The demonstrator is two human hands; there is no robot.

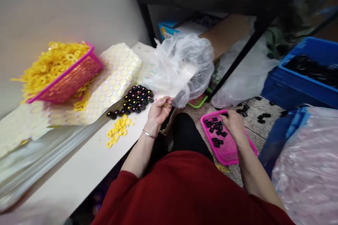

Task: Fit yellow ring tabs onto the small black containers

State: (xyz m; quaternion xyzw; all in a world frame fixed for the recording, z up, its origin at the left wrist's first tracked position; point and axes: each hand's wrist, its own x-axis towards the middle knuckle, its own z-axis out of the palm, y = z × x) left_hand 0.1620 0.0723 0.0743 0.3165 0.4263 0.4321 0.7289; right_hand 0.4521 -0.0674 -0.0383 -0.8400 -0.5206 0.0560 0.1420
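Note:
Palm up and fingers curled, my left hand (159,111) is at the edge of the white bench, with tiny yellow pieces (166,104) at its fingers. Beside it on the bench stands a cluster of black cylinders (137,98) with pink, yellow and other coloured centres. Several yellow rings (120,129) lie loose in front of them. My right hand (233,123) reaches over a bright pink tray (228,154), its fingertips closed on a short black cylinder (224,114). More black cylinders (217,126) are scattered in that tray.
A pink basket (68,77) heaped with yellow rings rests on the bench by the wall. White plastic bags (185,63) bulge at the bench's far end. Blue crates (308,77) stand at right, near a plastic-wrapped bundle (308,161). Black pieces (245,110) litter the floor.

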